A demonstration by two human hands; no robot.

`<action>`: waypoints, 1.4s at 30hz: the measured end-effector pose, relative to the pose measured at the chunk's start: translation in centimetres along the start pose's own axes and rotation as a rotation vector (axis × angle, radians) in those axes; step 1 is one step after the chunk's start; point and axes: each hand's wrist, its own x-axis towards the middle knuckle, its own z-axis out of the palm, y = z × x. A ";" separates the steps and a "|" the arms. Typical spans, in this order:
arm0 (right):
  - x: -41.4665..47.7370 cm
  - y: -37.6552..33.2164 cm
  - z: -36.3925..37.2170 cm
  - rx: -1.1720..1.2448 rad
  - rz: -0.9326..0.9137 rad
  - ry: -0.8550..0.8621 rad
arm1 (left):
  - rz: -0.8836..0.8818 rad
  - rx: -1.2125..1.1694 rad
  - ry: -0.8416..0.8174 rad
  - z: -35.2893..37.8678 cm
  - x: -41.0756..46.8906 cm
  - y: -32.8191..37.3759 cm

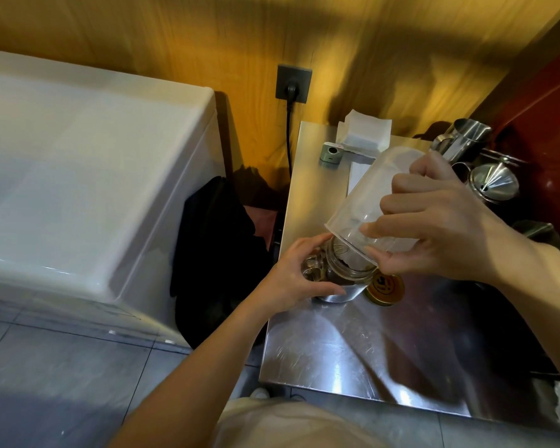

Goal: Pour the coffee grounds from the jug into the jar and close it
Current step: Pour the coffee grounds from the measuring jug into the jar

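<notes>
Steel counter (353, 344): right hand (440, 221) wraps jug (366, 202), upended over jar (343, 270); left hand (291, 279) grips jar. Pour approx. done, grounds inside. Lid (385, 287) beside jar, not yet on.

Wood-panelled wall (175, 37), steel table (369, 350), grey tiled floor (62, 367), white appliance (78, 173)

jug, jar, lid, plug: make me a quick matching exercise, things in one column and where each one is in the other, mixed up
Things:
1. jug
2. jar
3. lid
4. plug

Places or states:
A. in the wall socket
B. lying flat on the steel table, right of the jar
C. tipped mouth-down in the right hand
D. standing on the table, steadied by the left hand

Pairs: 1-C, 2-D, 3-B, 4-A
</notes>
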 end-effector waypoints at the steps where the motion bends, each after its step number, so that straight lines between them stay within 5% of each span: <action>1: -0.1 0.0 0.1 -0.010 0.002 0.008 | 0.000 -0.001 0.002 0.0 0.0 0.0; 15: -0.9 -0.8 0.0 0.077 0.049 0.040 | -0.017 -0.002 -0.023 -0.2 -0.2 0.1; 19: -2.0 -0.5 0.7 0.261 0.374 0.200 | -0.028 0.006 -0.017 -0.3 -0.2 0.4; 28: -7.5 -0.2 4.0 0.712 1.205 0.916 | -0.028 0.049 -0.026 -0.4 -0.3 0.9; 31: -10.2 -0.3 6.5 0.425 1.417 0.700 | -0.008 0.043 -0.022 -0.4 -0.3 0.7; 37: -12.9 -0.8 9.2 0.303 1.540 0.821 | -0.005 -0.004 -0.032 -0.4 -0.3 0.9; 42: -14.2 -0.5 9.5 0.602 1.648 1.133 | -0.001 -0.028 -0.036 -0.4 -0.4 0.9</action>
